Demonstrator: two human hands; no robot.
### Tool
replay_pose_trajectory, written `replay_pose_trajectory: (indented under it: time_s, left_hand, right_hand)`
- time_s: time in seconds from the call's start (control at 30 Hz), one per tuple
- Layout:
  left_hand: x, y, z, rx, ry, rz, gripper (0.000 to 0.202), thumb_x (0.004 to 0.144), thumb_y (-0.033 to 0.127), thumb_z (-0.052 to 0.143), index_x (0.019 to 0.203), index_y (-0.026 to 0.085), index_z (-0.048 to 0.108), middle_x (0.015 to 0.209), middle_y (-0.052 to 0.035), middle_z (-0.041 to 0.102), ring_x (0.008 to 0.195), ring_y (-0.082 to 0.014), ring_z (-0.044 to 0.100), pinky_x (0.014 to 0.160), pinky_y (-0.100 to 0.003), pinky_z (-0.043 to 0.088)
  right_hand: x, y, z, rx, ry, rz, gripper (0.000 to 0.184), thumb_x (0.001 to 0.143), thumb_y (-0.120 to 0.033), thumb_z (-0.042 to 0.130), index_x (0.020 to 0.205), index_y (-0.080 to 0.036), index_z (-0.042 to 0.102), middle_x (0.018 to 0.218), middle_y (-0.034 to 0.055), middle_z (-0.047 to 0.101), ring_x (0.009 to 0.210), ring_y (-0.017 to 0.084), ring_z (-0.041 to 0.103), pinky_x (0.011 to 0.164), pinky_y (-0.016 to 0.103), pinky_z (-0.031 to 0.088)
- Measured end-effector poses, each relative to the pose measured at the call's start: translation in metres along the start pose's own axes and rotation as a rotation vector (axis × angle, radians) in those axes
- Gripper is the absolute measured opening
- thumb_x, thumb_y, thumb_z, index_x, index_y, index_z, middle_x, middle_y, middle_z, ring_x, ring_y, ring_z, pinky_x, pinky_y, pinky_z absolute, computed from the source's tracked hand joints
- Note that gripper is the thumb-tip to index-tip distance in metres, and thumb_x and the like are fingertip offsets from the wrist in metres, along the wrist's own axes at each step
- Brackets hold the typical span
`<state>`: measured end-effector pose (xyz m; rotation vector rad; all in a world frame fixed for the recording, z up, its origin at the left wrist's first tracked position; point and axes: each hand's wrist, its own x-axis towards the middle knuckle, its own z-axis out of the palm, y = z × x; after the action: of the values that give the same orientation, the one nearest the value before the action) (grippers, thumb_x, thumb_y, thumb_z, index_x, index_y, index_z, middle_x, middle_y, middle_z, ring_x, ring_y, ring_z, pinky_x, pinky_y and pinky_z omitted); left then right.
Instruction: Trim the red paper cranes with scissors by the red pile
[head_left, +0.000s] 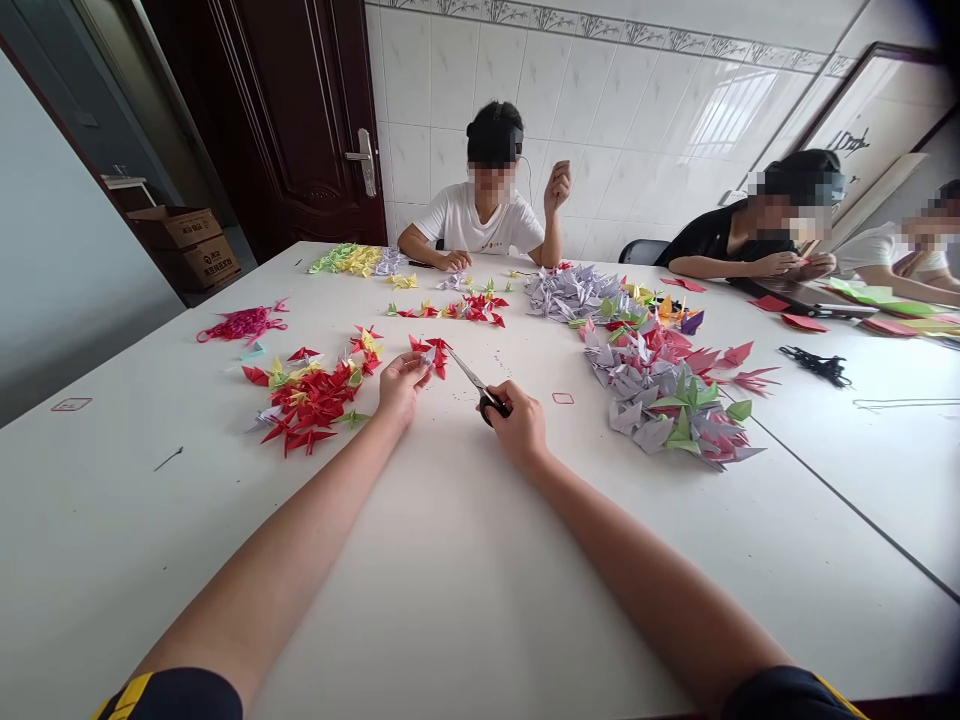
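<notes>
My left hand (403,385) is pinched on a small pale folded paper crane (430,356), partly hidden by the fingers. Red paper cranes (438,362) show just beyond the fingertips. In my right hand (519,420) is a pair of scissors (471,376) with black handles, its metal blades pointing up and left so that the tips come close to the paper in my left hand. Left of my left hand lies a pile of mostly red cranes (319,398), with some yellow, green and pale ones mixed in.
Large heaps of lilac, pink and green cranes (660,400) cover the right of the white table (480,560). Pink string (240,324) lies far left, black cord (816,366) far right. A person (491,215) sits opposite; two more people (739,235) sit at right.
</notes>
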<state>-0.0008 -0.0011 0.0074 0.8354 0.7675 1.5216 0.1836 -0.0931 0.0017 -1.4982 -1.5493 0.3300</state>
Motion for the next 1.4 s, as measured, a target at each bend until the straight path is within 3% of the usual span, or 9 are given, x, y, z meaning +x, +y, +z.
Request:
replay_pose_trajectory:
  time_s: [0.57, 0.8, 1.4]
  left_hand:
    - [-0.0065, 0.0054, 0.0046, 0.136, 0.052, 0.109, 0.018, 0.057, 0.013, 0.071, 0.073, 0.017, 0.063, 0.077, -0.0016, 0.064, 0.075, -0.0121, 0.061, 0.073, -0.027, 0.046]
    - [-0.0047, 0.0025, 0.0026, 0.198, 0.058, 0.153, 0.016, 0.057, 0.012, 0.068, 0.072, 0.018, 0.066, 0.079, -0.0029, 0.065, 0.072, -0.0115, 0.057, 0.069, -0.025, 0.046]
    - [-0.0044, 0.0024, 0.0024, 0.238, 0.052, 0.145, 0.018, 0.058, 0.012, 0.068, 0.075, 0.017, 0.068, 0.084, -0.005, 0.068, 0.074, -0.0126, 0.058, 0.069, -0.026, 0.044]
  right_hand:
    - [-0.0004, 0.0002, 0.0, -0.067, -0.077, -0.058, 0.019, 0.071, -0.027, 0.058, 0.089, -0.025, 0.065, 0.077, -0.0011, 0.068, 0.064, 0.015, 0.056, 0.06, 0.025, 0.038]
    - [-0.0007, -0.001, 0.0, -0.125, -0.103, -0.085, 0.02, 0.071, -0.025, 0.057, 0.089, -0.027, 0.066, 0.083, -0.001, 0.07, 0.064, 0.015, 0.055, 0.06, 0.025, 0.039]
    - [0.0, -0.0013, -0.0015, -0.152, -0.113, -0.09, 0.02, 0.072, -0.022, 0.054, 0.088, -0.027, 0.066, 0.086, -0.0014, 0.071, 0.065, 0.016, 0.054, 0.061, 0.026, 0.039]
